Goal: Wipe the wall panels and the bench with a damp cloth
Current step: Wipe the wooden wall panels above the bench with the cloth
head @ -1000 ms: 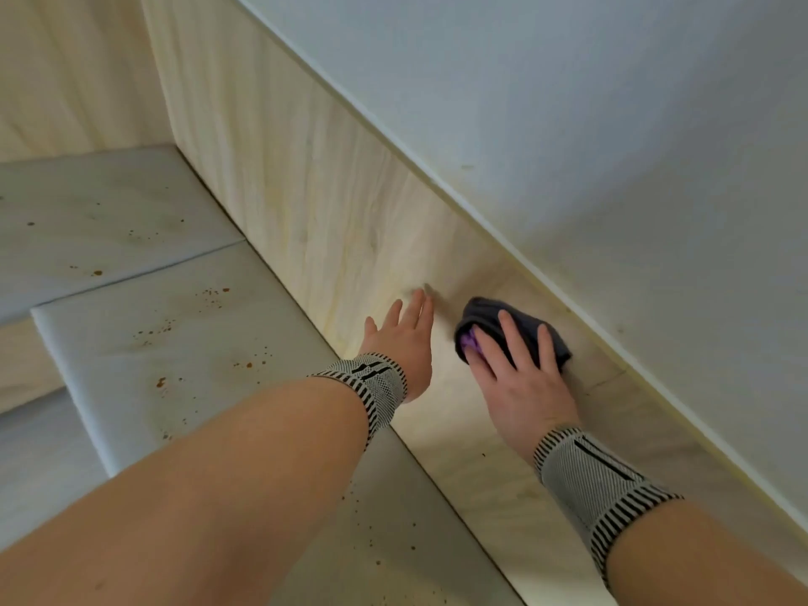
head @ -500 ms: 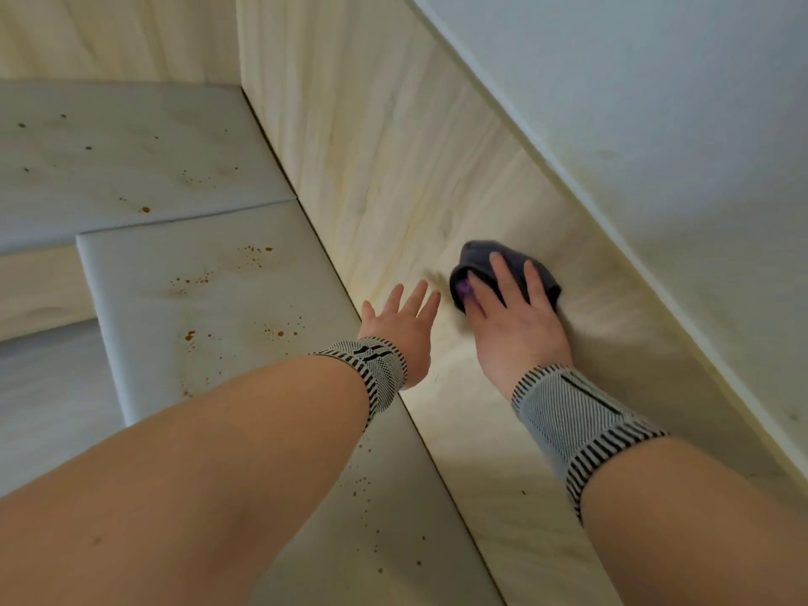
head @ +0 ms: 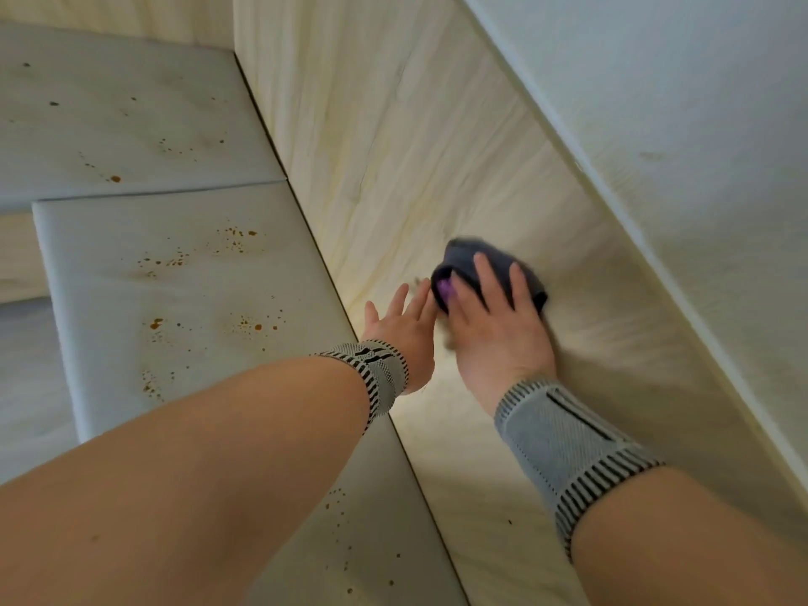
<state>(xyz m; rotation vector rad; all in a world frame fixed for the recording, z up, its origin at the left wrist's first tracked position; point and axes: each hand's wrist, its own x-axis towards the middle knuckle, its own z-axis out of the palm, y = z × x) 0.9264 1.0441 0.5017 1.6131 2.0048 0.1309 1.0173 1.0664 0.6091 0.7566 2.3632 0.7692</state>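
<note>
Where right hand [head: 494, 325] presses flat: dark bunched cloth [head: 489, 273], purple fleck, on pale wall panel [head: 393, 146]; left hand [head: 404, 330] open-fingered.

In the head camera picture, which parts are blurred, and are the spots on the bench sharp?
Head view: the right hand and the dark cloth under its fingers are smeared by motion blur; the left hand is a little soft; the brown spots on the bench look sharp; the wide lens bends the wall panel lines.
</note>
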